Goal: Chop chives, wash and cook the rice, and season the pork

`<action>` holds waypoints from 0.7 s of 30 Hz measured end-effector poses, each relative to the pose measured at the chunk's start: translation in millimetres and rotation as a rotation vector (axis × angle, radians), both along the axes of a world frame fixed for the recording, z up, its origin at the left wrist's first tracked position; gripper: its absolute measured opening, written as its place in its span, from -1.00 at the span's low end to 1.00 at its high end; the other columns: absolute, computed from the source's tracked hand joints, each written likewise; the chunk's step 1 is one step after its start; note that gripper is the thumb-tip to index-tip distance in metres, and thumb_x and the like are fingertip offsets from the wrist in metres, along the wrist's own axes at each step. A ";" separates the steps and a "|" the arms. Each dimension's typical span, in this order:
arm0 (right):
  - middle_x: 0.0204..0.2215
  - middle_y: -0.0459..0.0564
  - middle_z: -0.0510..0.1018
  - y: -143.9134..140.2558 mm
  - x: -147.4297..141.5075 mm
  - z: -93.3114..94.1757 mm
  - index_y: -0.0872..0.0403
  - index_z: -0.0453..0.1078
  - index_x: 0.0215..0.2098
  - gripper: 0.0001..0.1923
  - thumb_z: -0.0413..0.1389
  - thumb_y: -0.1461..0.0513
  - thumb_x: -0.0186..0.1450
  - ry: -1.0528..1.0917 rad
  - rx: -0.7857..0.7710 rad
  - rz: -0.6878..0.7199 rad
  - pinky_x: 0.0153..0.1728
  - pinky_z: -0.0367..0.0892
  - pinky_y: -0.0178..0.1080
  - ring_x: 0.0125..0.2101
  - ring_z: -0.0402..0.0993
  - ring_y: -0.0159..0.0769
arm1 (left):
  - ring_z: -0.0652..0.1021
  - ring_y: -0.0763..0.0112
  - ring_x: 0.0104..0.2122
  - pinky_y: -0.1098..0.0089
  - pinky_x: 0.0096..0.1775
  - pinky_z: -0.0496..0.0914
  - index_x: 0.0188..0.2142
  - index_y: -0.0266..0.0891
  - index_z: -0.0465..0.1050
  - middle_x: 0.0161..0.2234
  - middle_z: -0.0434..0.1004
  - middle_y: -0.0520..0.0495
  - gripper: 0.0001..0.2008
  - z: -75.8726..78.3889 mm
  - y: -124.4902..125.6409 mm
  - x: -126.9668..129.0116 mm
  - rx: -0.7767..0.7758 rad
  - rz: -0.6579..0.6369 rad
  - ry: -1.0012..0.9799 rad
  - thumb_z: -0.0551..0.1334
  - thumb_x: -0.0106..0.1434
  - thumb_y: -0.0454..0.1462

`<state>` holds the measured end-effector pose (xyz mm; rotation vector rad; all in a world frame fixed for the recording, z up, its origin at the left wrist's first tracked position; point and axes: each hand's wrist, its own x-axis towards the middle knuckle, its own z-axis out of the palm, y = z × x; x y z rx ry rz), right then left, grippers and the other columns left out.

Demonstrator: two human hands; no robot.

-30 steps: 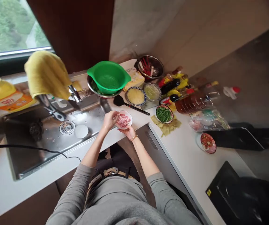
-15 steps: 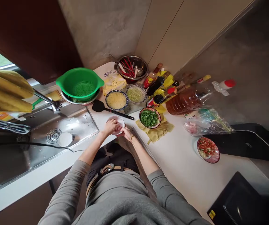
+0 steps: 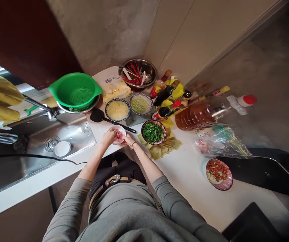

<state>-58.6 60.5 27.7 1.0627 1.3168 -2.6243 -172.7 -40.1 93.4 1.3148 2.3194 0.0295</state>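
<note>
Both hands are cupped round a small white bowl of pink meat (image 3: 118, 135) at the desk (image 3: 184, 168) edge, left hand (image 3: 108, 137) and right hand (image 3: 128, 139) gripping its sides, just beside the black spatula (image 3: 104, 117).

I have a small white bowl (image 3: 118, 135) of raw pink meat (image 3: 118, 134) in front of me, sitting level at the near edge of the white counter, just right of the sink. The meat lies in a low, uneven heap that fills most of the bowl. My left hand (image 3: 108, 136) cups its left rim and my right hand (image 3: 128, 139) touches its right side.
</note>
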 end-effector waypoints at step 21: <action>-0.08 0.23 0.49 221.7 68.4 67.1 0.17 0.30 -0.07 -0.53 0.23 0.08 0.16 -0.436 1.243 -0.746 0.09 0.30 -0.03 -0.01 0.43 -0.07 | 0.61 0.08 -0.11 0.23 -0.09 0.43 -0.03 -0.30 0.53 -0.13 0.60 -0.33 -0.60 21.3 18.3 19.8 -0.043 0.153 0.113 -0.03 0.44 -0.17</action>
